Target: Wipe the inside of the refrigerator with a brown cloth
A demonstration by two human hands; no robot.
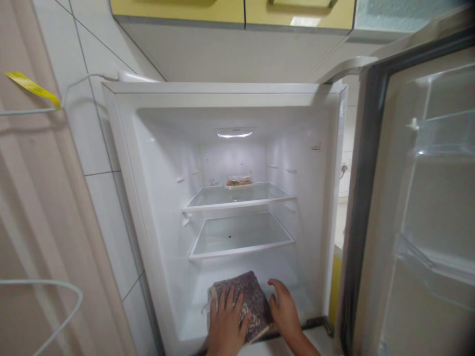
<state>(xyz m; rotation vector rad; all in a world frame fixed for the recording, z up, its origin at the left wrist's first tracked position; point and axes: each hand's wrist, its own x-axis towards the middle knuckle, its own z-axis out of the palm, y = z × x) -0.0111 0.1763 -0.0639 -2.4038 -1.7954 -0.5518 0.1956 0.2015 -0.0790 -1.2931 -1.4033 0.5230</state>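
Observation:
A flat, brick-shaped packet (243,283), dark purplish-brown and speckled with pale markings on it, lies tilted in the lower part of the open refrigerator (128,148). My left hand (227,316) rests on top of the packet with its fingers spread. Beside the packet's right edge is my right hand (284,306), its index finger stretched forward and the others partly bent. Whether those bent fingers touch the packet's side, I cannot tell. The packet's near left corner is hidden by my left hand.
Two glass shelves, an upper one (208,198) and a lower one (252,230), span the inside. A wrapped tray of food (239,181) sits on the upper shelf. The refrigerator door (408,198) stands open at right. Yellow cabinets (178,11) hang above.

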